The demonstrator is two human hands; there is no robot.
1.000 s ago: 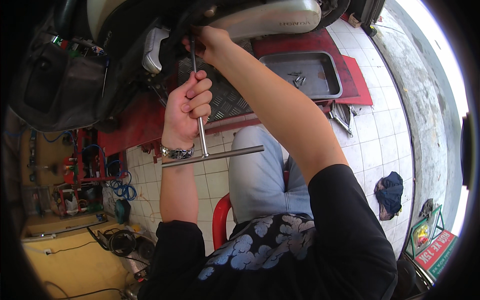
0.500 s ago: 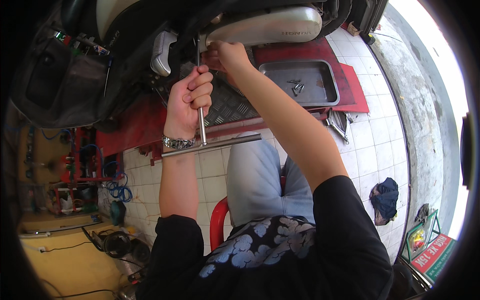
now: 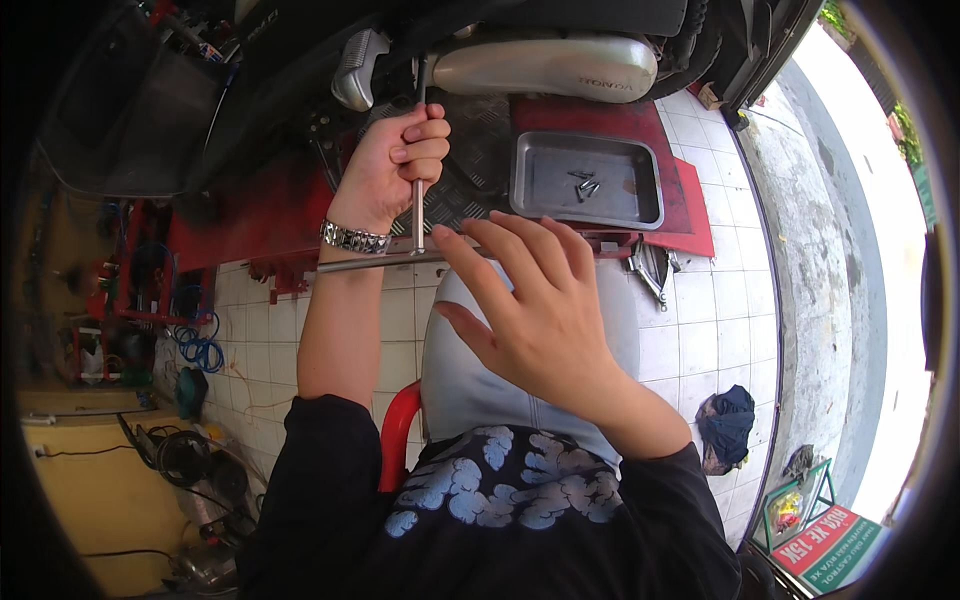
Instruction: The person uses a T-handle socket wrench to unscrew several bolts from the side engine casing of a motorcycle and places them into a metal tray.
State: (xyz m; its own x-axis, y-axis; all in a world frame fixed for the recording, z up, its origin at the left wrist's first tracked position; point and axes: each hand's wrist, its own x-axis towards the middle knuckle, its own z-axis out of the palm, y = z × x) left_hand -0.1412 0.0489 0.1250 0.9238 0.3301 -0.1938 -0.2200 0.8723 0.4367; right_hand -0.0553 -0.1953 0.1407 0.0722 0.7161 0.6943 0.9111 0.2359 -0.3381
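My left hand (image 3: 405, 165), a metal watch on its wrist, is closed around the upright shaft of a steel T-handle wrench (image 3: 418, 215). The shaft's far end reaches the motorbike beside the front end of a silver cover (image 3: 550, 68); the contact itself is hidden. The wrench's crossbar lies across my left forearm. My right hand (image 3: 540, 300) is open with fingers spread, over the crossbar's right part, which it hides. Whether its fingertips touch the bar I cannot tell. Several small bolts (image 3: 583, 187) lie in a metal tray (image 3: 640, 218) beyond my right hand.
The tray stands on a red lift platform (image 3: 690, 205) with a dark tread plate. A grey footrest (image 3: 357, 70) juts out left of the wrench. A metal stand (image 3: 652, 275) is on the tiled floor at right, with a dark cloth (image 3: 727, 428) nearer. My red chair (image 3: 400, 430) is below.
My right hand has drawn back from beside the silver cover to the wrench's crossbar, its fingers now spread. My left hand keeps its hold on the shaft. The whole view has shifted slightly.
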